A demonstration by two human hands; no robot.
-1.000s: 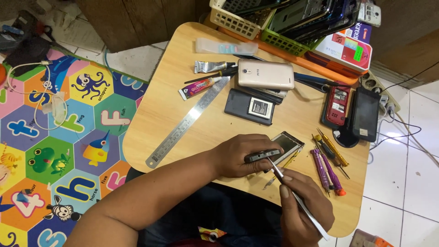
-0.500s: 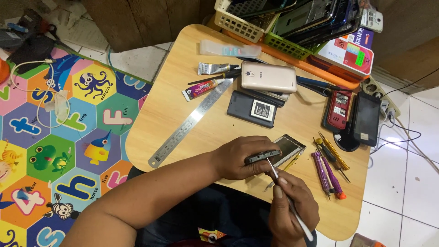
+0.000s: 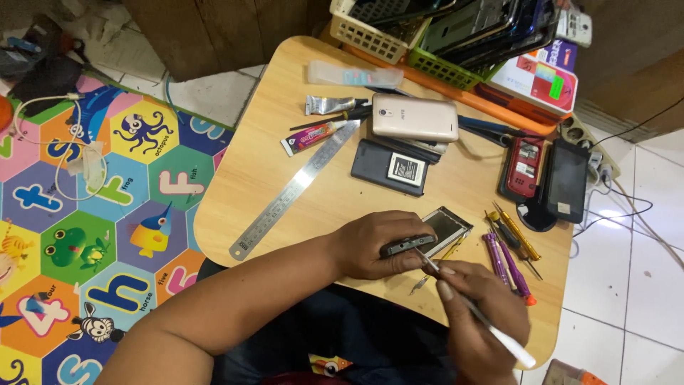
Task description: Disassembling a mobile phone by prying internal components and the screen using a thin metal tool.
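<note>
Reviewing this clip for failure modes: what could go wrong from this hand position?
1. The thin tool in the right hand probes the dark phone's edge; a slip could jab the left hand gripping it.
2. The work sits near the table edge, so loosened parts could drop off.
3. The screwdrivers lie near the right hand and could get knocked.

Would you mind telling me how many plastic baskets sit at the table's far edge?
2: a cream plastic basket at the far edge, and a green plastic basket right beside it, both filled with phone parts. Others may be hidden beyond the frame.
</note>
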